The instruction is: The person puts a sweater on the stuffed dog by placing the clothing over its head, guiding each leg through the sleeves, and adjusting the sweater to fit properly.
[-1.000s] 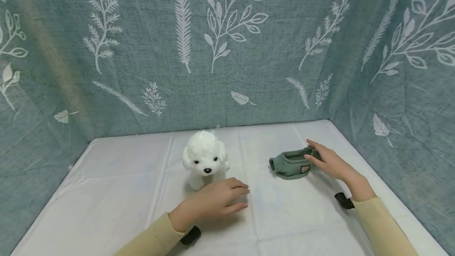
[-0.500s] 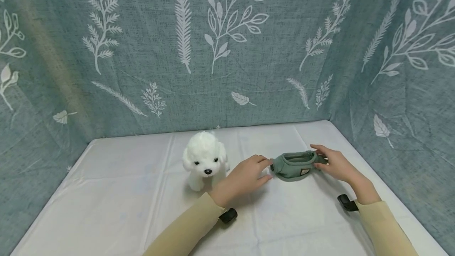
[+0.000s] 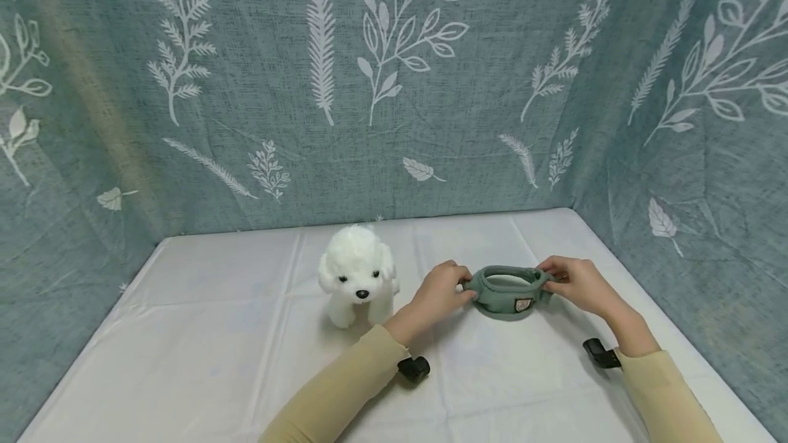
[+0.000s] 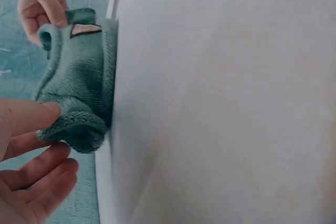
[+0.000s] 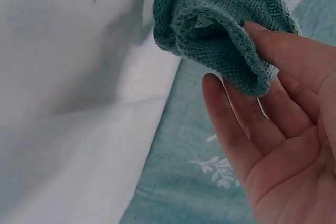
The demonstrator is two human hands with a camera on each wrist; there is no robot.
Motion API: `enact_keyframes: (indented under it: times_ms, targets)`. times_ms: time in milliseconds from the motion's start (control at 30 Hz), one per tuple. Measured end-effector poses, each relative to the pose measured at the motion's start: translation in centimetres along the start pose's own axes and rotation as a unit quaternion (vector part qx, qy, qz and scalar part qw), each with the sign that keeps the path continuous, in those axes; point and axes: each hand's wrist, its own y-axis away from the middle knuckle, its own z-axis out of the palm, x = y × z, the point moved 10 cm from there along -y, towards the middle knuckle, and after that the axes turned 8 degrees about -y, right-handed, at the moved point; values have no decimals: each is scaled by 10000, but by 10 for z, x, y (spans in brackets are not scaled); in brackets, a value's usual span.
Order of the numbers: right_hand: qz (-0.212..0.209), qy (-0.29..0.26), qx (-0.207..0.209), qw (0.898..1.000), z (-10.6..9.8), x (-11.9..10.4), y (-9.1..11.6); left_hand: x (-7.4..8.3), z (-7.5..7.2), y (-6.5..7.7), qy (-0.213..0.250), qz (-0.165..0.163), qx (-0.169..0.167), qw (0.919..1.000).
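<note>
Garment (image 3: pixel 495 301): green knit, on the right-hand part of the white table (image 3: pixel 185 361), stretched between both hands. Whether its lower edge touches the surface cannot be told.
Left hand (image 3: pixel 438 292): grasps one end, thumb on one side of the left cuff (image 4: pixel 79 135), fingertips on the other.
Right hand (image 3: pixel 579 282): pinches the opposite end, thumb over the rim of the right cuff (image 5: pixel 247 74), fingers behind it.
Opening (image 3: pixel 507 281): faces up, spread wide enough for the white surface to show through.
Patch (image 3: pixel 522 305): on the side toward the person, nearer the right hand. Use it as the front reference.
Dog (image 3: pixel 360 272): white plush, upright, left of the garment, facing the person. It sits close to the left wrist; swing that arm with care.
Grip advice: pinch at the rims, matching depth on both sides, so that neither cuff folds inward.
Tension advice: pull the ends apart lightly and equally. Excess pull would probably narrow the opening front to back.
Level advice: raise both ends together, patch forward, to avoid twisting the knit.
Likely fault: the soft rim may roll or slip from a shallow pinch; re-seat one thumb at a time.
</note>
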Motion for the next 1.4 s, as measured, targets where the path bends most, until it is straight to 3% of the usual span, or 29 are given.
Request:
enact_keyframes:
  times_ms: [267,567,733,933,1167,1400]
  targets:
    - [-44,-286,-72,9996,-1,-10,0,-6,-2,7,388,-279,55,9988]
    - [-129,-528,94,9985,-17,-36,-2,12,-43,26,626,180,816,9945]
    - [-465,-909,289,9944,-27,-63,-4,25,-80,46,815,607,1525,9831]
    - [-1010,-1355,629,9836,-35,-103,-11,33,-139,70,814,975,2379,9629]
    - [-1224,-1475,974,9766,-30,-147,-35,16,-197,91,562,935,3090,9448]
    - [-1362,-1642,869,9731,-14,-190,-61,-10,-241,110,89,848,3547,9311]
